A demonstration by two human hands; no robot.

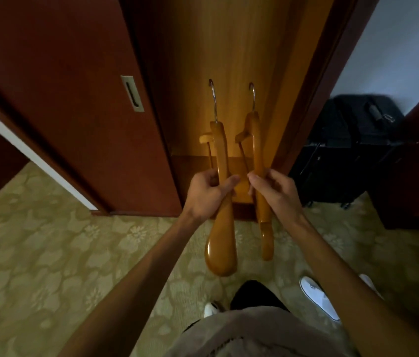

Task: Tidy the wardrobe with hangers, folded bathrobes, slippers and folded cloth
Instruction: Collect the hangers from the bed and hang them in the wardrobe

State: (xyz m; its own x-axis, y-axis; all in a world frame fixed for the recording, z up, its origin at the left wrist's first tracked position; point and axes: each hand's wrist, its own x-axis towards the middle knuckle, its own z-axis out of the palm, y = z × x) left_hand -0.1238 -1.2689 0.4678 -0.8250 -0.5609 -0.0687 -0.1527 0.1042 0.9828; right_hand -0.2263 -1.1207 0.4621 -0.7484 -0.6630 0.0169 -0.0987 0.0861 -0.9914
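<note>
I hold two wooden hangers in front of the open wardrobe (229, 60), their metal hooks pointing away from me. My left hand (207, 194) grips the left hanger (220, 248) round its middle. My right hand (278, 194) grips the right hanger (267, 243) the same way, thumb on top. The two hangers lie side by side, a small gap apart. A white slipper (319, 297) lies on the carpet by my right forearm, and part of a second white slipper (369, 282) shows just beyond that arm.
A dark red sliding door (74, 112) with a recessed handle (132, 93) stands to the left of the opening. A black bag on a luggage stand (352, 140) stands to the right. Patterned greenish carpet (48, 253) covers the floor. My legs and shoes show at the bottom.
</note>
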